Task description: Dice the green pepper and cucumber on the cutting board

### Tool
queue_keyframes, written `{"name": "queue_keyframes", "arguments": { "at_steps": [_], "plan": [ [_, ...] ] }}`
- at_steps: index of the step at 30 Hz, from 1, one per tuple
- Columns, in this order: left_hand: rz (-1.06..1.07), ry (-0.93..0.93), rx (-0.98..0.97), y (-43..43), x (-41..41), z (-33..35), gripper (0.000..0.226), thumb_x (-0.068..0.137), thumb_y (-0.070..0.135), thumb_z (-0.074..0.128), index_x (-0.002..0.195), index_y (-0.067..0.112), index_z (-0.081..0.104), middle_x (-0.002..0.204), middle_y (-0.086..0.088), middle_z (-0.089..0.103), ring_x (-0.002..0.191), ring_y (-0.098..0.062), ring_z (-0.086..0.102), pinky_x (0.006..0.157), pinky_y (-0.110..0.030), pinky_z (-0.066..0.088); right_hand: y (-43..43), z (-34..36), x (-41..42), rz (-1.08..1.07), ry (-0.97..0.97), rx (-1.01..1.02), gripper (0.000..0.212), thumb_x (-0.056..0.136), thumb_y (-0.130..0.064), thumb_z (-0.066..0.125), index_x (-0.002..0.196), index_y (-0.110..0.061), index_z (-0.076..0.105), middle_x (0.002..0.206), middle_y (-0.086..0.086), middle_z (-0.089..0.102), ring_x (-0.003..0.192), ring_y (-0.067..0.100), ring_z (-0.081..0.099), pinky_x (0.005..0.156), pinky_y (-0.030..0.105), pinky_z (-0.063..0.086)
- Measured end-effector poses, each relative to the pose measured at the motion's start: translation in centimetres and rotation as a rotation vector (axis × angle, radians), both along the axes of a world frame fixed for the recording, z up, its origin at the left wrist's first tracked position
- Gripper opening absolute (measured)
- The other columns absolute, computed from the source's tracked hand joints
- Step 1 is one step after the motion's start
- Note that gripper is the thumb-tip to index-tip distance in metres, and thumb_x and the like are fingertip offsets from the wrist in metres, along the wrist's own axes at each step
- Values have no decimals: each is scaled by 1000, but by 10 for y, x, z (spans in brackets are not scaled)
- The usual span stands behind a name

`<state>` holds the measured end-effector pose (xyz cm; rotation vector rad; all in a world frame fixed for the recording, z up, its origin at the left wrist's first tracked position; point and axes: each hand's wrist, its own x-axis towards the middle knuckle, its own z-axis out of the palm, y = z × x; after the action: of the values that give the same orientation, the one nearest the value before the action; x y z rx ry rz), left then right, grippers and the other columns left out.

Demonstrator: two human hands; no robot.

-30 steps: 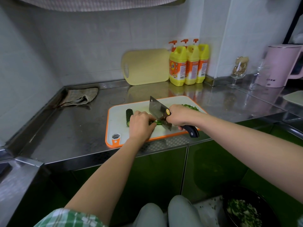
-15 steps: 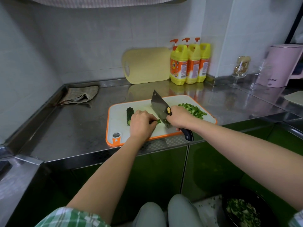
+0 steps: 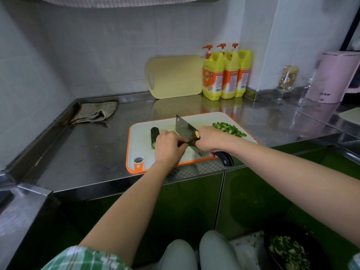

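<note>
A white cutting board with an orange rim lies on the steel counter. On its left part lies a dark green cucumber piece. My left hand sits curled over a green strip next to the blade, and most of that strip is hidden. My right hand grips the black handle of a cleaver, whose blade edge is down on the board beside my left fingers. A heap of diced green pieces lies on the board's far right.
A yellow cutting board and three yellow detergent bottles stand against the back wall. A folded cloth lies at the back left. Glasses and a pink kettle stand at the right. A dark bowl of scraps sits on the floor.
The cleaver rose and came down again beside my left fingers. My right hand has drifted left, uncovering the heap of diced pieces. My left hand has stayed in place.
</note>
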<state>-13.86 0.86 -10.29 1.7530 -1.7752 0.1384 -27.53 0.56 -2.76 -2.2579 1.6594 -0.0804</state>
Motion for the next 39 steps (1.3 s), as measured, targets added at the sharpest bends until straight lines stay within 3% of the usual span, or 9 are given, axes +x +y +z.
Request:
{"name": "queue_keyframes", "arguments": {
  "at_steps": [8,12,17,23,31,36,39],
  "plan": [
    [-35,1,19,4,0,-1,23,88,19,59,102,22,77,90,-5,70,92,-27,51,78,-35,41,-7,-16,-7,-52,-188,-30,11,93,-8,43,87,-3,51,55,11,56,41,20,56,40,21,39],
    [-13,76,-1,3,1,-2,16,87,21,66,99,19,76,91,-5,72,96,-25,53,82,-37,45,-4,-3,-14,-40,-213,5,14,92,-8,41,93,-1,54,69,17,59,47,24,56,39,20,38],
    [12,129,0,3,0,-1,9,85,22,70,92,19,75,87,-2,69,95,-20,53,79,-33,45,7,9,-13,0,-64,42,13,91,-5,41,83,-4,51,53,10,56,40,19,51,40,17,37],
    [17,146,3,1,1,-2,10,85,23,71,92,20,77,89,-3,69,97,-19,52,77,-28,40,4,7,-7,1,-53,57,10,93,-4,41,91,-2,50,50,11,54,24,13,45,36,14,35],
    [31,149,-13,0,3,-3,10,83,24,73,92,20,78,88,-4,67,99,-17,49,75,-27,39,-7,-16,3,-26,-144,-55,11,95,-8,42,89,-4,49,55,9,55,44,19,58,42,23,41],
    [50,214,15,-3,6,-6,7,80,27,76,86,24,76,89,-2,67,95,-13,46,74,-21,34,-9,-13,-8,-30,-237,-34,12,92,-9,43,88,-4,52,64,13,58,43,22,58,39,19,38],
    [56,206,7,-4,6,-5,9,80,27,76,88,22,76,89,-1,67,94,-13,45,76,-22,35,-4,-4,-10,-8,-195,5,12,91,-7,42,87,-4,52,56,13,56,40,20,54,39,18,38]
  ]
}}
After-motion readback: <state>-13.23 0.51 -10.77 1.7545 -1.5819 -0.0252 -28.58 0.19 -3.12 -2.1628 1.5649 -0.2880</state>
